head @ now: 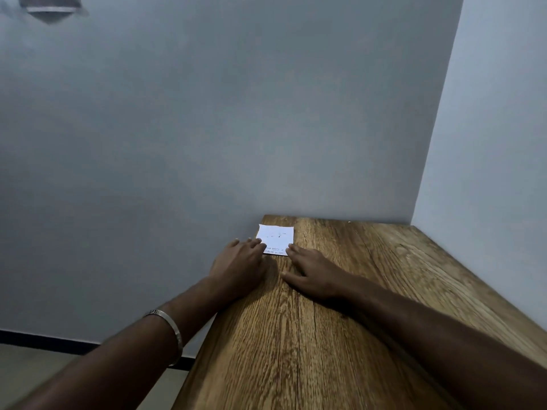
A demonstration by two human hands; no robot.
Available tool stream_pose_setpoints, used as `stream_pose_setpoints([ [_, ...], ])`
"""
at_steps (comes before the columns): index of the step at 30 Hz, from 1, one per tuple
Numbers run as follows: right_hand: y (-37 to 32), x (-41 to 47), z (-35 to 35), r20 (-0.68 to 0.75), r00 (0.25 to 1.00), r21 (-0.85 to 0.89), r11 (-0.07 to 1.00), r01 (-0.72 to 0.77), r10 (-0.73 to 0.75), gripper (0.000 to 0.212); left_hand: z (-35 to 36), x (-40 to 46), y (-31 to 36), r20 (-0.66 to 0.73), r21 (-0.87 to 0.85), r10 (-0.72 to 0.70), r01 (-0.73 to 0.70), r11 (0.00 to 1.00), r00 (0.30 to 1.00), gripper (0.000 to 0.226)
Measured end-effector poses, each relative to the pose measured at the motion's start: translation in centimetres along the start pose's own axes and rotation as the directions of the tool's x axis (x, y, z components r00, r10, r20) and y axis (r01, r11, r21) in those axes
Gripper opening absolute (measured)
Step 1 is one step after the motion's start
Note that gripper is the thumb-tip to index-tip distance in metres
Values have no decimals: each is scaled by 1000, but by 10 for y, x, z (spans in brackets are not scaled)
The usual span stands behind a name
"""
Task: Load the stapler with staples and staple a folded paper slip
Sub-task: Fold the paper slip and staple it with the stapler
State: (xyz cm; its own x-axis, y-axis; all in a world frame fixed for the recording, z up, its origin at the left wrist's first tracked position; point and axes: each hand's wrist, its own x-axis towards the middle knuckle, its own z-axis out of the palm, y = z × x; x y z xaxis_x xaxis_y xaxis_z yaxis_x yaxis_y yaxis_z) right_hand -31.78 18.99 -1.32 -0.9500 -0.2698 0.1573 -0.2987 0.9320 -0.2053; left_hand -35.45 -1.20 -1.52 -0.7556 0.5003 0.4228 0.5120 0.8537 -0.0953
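Note:
A small white paper slip (276, 236) with handwriting lies flat at the far left corner of the wooden table (340, 335), close to the wall. My left hand (238, 266) rests palm down at the table's left edge, its fingertips touching the slip's near left corner. My right hand (313, 276) lies flat with fingers spread, its fingertips at the slip's near right corner. Neither hand grips the paper. No stapler or staples are in view.
Grey walls close the table in at the back and on the right. The table's left edge drops to a pale floor (35, 377) with a dark skirting strip. A metal bangle (174, 335) circles my left wrist.

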Motion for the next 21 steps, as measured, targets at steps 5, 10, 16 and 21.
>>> stream_pose_setpoints([
  [5, -20, -48, -34, -78, 995, 73, 995, 67, -61, 55, -24, -28, 20, 13, -37, 21, -20, 999, 1000, 42],
  [10, -43, -119, -65, -218, 976, 75, 997, 32, -15, 43, -68, -74, 52, 24, -70, 31, -29, 997, 999, 49],
  [16, -64, -215, -85, -287, 958, 103, 995, 19, 12, 40, -119, -139, 99, -26, -183, 107, -110, 977, 994, 48],
  [21, -79, -284, -90, -365, 929, 163, 987, 7, 54, 36, -145, -190, 131, -80, -285, 132, -150, 947, 988, 44],
])
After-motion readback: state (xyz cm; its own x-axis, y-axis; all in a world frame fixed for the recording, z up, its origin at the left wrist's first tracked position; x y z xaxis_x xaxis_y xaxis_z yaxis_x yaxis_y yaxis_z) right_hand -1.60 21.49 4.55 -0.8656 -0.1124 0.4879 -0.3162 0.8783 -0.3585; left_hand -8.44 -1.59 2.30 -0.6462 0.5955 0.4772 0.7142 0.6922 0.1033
